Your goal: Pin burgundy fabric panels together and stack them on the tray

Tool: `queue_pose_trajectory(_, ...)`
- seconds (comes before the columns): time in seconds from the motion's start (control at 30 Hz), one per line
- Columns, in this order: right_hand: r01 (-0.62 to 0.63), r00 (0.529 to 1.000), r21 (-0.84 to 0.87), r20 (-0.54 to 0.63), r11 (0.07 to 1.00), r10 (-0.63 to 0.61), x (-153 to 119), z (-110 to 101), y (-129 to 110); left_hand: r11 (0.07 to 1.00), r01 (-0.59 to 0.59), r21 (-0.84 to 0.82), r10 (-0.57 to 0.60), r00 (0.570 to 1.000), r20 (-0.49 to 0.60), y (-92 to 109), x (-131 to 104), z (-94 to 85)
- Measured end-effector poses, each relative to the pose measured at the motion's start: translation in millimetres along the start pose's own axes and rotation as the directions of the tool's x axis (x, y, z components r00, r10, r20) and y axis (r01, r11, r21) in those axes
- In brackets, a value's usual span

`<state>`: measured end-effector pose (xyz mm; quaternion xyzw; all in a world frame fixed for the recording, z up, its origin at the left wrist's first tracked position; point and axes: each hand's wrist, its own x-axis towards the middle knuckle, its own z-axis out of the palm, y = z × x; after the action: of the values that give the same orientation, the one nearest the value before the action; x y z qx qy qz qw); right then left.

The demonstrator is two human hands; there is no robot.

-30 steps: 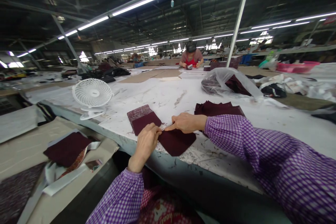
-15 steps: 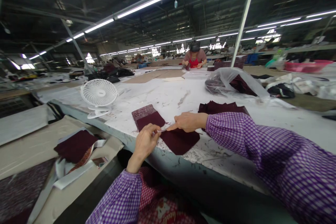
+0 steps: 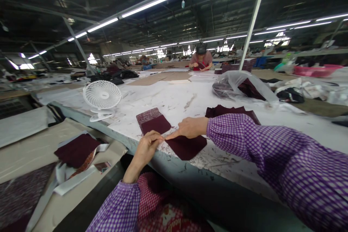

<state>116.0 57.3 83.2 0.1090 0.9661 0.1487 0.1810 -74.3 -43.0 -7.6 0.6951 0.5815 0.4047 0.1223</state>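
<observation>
On the white tabletop near its front edge lies a dark maroon fabric piece (image 3: 187,148). My left hand (image 3: 148,148) is at its left corner, thumb and index finger pinched together on a thin pale strip that is almost hidden by the fingertips. My right hand (image 3: 189,128) rests over the top edge of the same piece; its index finger stretches out and presses at the corner, close to the left fingertips. Just behind my hands is a stack of maroon and speckled pieces (image 3: 154,121). More dark maroon pieces (image 3: 231,110) lie partly behind my right forearm.
A white fan (image 3: 102,96) stands on the table at left. Farther back right sits a clear plastic bag (image 3: 231,83) with dark fabric inside. Fabric scraps (image 3: 77,150) lie on a lower surface at left. Across the table a person (image 3: 201,58) handles a dark piece.
My left hand has moved slightly left and down, and the pale strip shows less. My right index finger has slid left toward the corner. The person opposite has lifted a dark piece.
</observation>
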Motion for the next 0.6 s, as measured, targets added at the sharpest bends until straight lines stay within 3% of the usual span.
queue_pose_trajectory(0.1,0.008,0.996,-0.038,-0.091,0.999,-0.012,0,10,-7,0.996,0.084,-0.02,-0.085,0.994,-0.073,-5,2,-1.8)
queue_pose_trajectory(0.17,-0.051,0.986,-0.025,-0.159,0.998,0.046,0,17,-10,0.99,0.139,0.038,-0.133,0.984,-0.119,-8,6,-0.4)
queue_pose_trajectory(0.33,-0.195,0.947,0.174,-0.223,0.965,0.232,6,24,-8,0.908,0.184,0.375,-0.163,0.983,-0.088,-6,22,3.5)
queue_pose_trajectory(0.43,-0.127,0.946,0.284,-0.253,0.95,0.202,-2,12,8,0.806,0.114,0.581,-0.12,0.992,-0.028,0,29,4.5)
queue_pose_trajectory(0.5,-0.005,0.931,0.412,-0.33,0.911,0.154,-23,-2,24,0.722,0.046,0.691,-0.064,0.998,0.0,6,33,5.6)
queue_pose_trajectory(0.6,0.154,0.884,0.644,-0.428,0.749,0.186,-73,-19,50,0.642,-0.021,0.766,0.002,1.0,0.025,11,37,7.6)
